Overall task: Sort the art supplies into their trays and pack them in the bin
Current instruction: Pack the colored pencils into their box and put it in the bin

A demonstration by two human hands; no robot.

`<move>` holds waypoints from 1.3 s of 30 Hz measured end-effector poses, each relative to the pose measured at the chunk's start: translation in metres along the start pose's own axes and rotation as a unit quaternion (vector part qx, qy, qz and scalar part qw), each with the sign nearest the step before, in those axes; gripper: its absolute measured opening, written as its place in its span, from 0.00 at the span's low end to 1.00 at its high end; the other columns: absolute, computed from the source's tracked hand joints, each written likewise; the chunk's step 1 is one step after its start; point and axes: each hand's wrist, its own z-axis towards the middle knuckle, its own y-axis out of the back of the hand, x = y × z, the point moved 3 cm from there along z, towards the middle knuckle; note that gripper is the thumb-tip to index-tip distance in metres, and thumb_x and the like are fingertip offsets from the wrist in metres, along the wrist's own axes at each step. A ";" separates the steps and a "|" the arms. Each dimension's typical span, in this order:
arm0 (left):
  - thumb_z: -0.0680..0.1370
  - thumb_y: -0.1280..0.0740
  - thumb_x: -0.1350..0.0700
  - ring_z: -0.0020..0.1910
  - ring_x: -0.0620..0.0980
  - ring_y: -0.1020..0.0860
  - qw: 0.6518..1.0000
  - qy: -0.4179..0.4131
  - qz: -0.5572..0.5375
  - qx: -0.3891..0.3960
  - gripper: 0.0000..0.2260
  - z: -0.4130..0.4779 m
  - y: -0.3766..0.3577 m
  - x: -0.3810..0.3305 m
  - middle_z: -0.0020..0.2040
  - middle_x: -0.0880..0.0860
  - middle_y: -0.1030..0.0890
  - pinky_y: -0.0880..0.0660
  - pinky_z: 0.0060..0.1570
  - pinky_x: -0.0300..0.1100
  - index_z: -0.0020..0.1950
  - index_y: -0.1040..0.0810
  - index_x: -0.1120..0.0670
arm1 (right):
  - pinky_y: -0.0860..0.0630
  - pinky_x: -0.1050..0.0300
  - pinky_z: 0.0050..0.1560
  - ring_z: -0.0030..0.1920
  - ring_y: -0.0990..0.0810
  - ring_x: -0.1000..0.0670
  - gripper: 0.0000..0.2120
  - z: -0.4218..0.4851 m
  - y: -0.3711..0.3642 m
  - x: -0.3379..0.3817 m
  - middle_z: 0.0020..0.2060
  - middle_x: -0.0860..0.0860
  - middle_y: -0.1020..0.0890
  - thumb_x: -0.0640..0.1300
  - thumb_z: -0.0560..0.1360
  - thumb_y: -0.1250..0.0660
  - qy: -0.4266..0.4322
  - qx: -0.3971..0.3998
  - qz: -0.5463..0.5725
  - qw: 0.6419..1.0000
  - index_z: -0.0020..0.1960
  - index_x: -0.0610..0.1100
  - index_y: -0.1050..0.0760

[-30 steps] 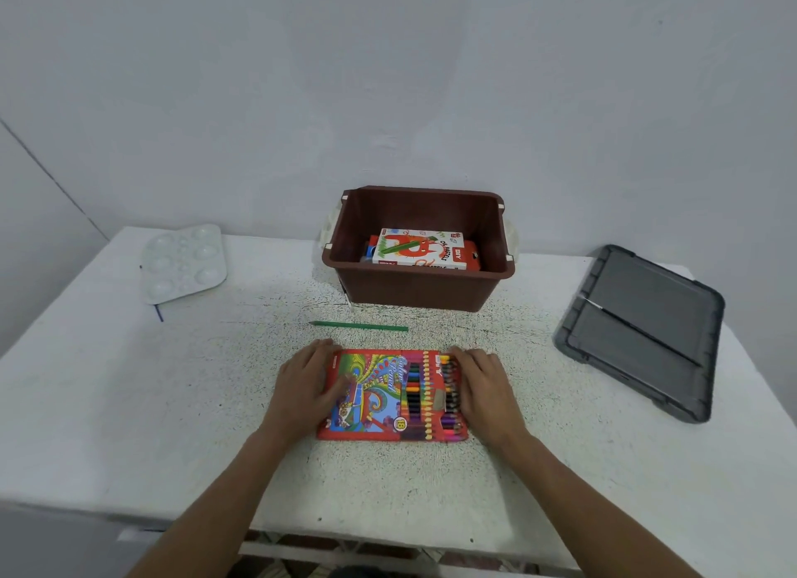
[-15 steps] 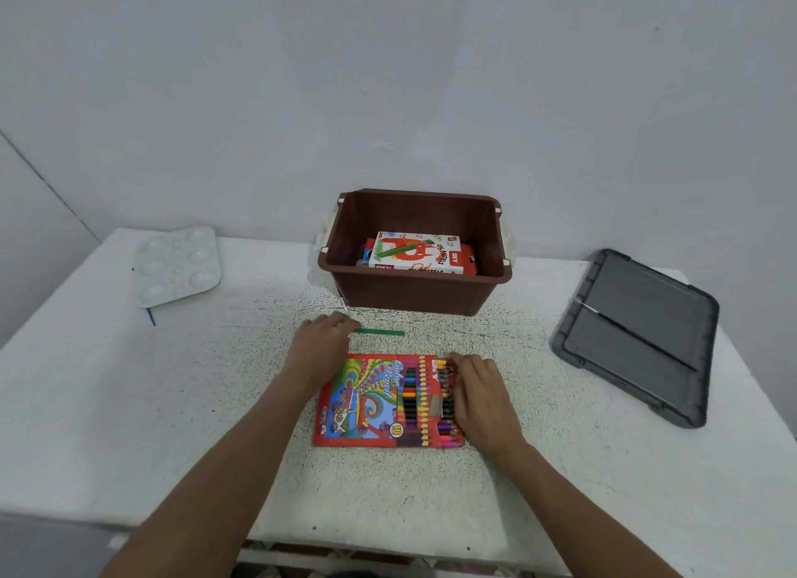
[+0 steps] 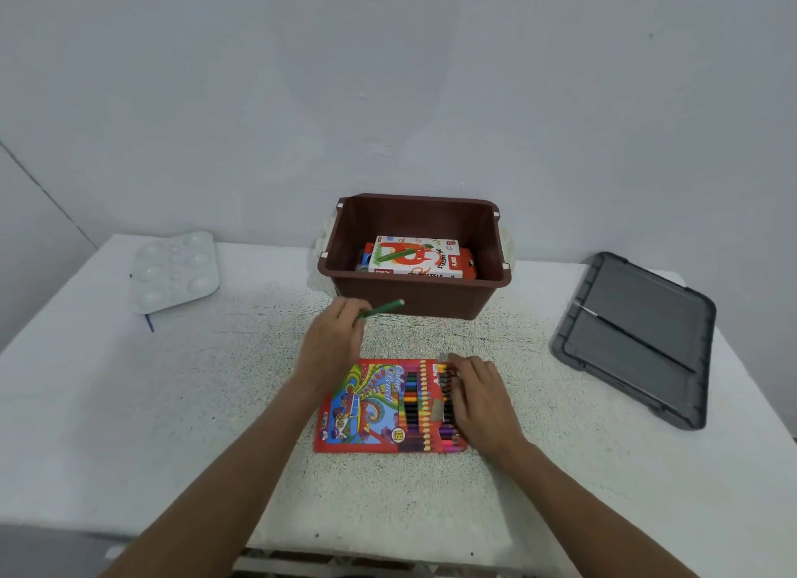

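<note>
A red colour-pencil box [image 3: 379,405] lies flat on the table in front of me, its window showing several pencils. My right hand [image 3: 478,398] rests on the box's right edge with fingers over the pencils. My left hand [image 3: 334,344] pinches a green pencil [image 3: 381,309], lifted off the table just in front of the brown bin [image 3: 416,295]. Inside the bin lies an oil-pastels box [image 3: 416,258] on top of other packs.
A white paint palette [image 3: 174,271] sits at the back left, with a thin blue stick [image 3: 149,322] poking out beneath it. The bin's grey lid [image 3: 638,340] lies at the right. The table's front edge runs close to my arms.
My left hand left the pencil box, reached forward to the green pencil on the table and picked it up. My right hand stayed on the box's right edge.
</note>
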 end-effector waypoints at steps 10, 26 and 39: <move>0.78 0.30 0.61 0.38 0.40 0.19 0.879 0.289 -0.378 -0.013 0.06 -0.018 0.005 -0.009 0.43 0.52 0.17 0.24 0.40 0.32 0.52 0.23 0.62 | 0.28 0.61 0.49 0.50 0.27 0.52 0.18 0.029 0.006 0.023 0.51 0.48 0.24 0.47 0.80 0.41 0.033 -0.040 0.031 0.998 0.65 0.40 0.25; 0.78 0.31 0.47 0.47 0.40 0.18 0.929 0.265 -0.242 0.091 0.15 -0.051 -0.006 0.015 0.57 0.46 0.20 0.19 0.45 0.41 0.63 0.24 0.49 | 0.30 0.57 0.37 0.39 0.24 0.48 0.10 0.026 0.023 -0.002 0.42 0.48 0.19 0.38 0.72 0.27 0.040 -0.017 -0.059 0.997 0.54 0.39 0.18; 0.75 0.47 0.32 0.77 0.53 0.39 0.983 0.133 0.011 0.126 0.32 -0.091 -0.009 0.051 0.76 0.51 0.33 0.43 0.72 0.55 0.72 0.29 0.50 | 0.28 0.55 0.26 0.31 0.25 0.44 0.09 0.013 0.082 -0.095 0.37 0.44 0.20 0.33 0.72 0.27 -0.011 0.028 -0.186 0.982 0.52 0.37 0.16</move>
